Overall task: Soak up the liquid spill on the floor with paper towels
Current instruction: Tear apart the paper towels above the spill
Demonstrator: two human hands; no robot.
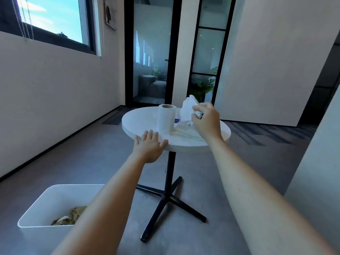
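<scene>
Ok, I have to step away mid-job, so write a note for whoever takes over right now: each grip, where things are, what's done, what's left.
Left grip: open, flat on the round white table's near rim.
Right grip: pinches a crumpled paper towel above the table.
Paper towel roll stands upright on the table; flat white sheets lie beside it. White bin sits on the floor at left.
Done: towel in hand. Left: soak the floor spill, not plainly visible here.

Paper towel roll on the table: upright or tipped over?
Upright: the roll stands on end on the round table, cardboard core opening facing up.
</scene>
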